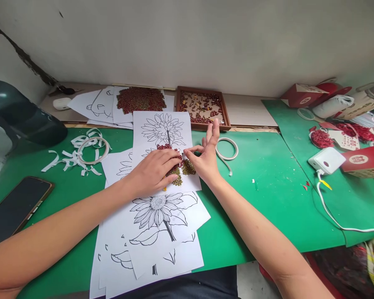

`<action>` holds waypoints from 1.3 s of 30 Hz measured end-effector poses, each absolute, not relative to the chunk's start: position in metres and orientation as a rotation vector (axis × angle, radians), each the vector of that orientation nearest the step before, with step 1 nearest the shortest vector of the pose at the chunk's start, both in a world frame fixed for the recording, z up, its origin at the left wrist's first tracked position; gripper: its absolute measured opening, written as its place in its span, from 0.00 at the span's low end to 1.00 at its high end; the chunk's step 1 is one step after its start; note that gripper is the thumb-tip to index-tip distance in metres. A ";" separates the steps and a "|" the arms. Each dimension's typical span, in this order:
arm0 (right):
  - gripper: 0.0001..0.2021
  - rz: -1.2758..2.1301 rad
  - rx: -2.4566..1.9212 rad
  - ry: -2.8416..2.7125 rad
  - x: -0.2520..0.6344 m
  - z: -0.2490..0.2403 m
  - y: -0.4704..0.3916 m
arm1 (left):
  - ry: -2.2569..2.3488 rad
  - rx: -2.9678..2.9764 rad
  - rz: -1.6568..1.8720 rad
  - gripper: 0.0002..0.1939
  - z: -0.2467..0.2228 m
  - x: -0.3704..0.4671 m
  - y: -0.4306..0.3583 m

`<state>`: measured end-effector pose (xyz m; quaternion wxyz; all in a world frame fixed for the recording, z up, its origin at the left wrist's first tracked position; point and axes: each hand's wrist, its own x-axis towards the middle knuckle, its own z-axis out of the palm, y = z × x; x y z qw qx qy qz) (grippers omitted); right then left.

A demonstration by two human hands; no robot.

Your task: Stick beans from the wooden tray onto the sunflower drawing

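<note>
My left hand (156, 169) lies palm down, fingers spread, over red and green beads (176, 179) on the top flower drawing (162, 124). My right hand (205, 160) is at the right edge of that sheet, thumb and index fingertip pinched together by a small pile of green beads (188, 167), the other fingers raised. Whatever is between the pinched fingertips is too small to make out. Below, more sheets with sunflower drawings (156, 203) overlap on the green table.
A wooden tray (227, 118) with loose beads and a bead-covered sheet (140, 99) stand at the back. Tape rolls (107, 151), a phone (18, 207) and a dark bottle (21, 112) are left. Right are a white charger (326, 160) with cable and red boxes (364, 161).
</note>
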<state>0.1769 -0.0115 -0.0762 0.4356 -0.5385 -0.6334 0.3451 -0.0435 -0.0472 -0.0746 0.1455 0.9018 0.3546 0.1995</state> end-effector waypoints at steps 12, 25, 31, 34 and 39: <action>0.59 0.855 -1.282 -1.696 0.177 -0.076 -0.015 | 1.080 2.576 0.516 0.22 -0.072 -0.043 -0.048; 0.48 0.702 -1.336 -1.801 0.177 -0.076 -0.014 | 1.178 2.543 0.405 0.29 -0.073 -0.042 -0.048; 0.51 0.735 -1.302 -1.769 0.176 -0.076 -0.016 | 1.189 2.516 0.381 0.30 -0.072 -0.041 -0.048; 0.52 0.700 -1.327 -1.782 0.176 -0.076 -0.017 | 1.189 2.519 0.376 0.30 -0.071 -0.041 -0.048; 0.51 0.697 -1.292 -1.759 0.178 -0.078 -0.016 | 1.200 2.539 0.334 0.30 -0.070 -0.041 -0.048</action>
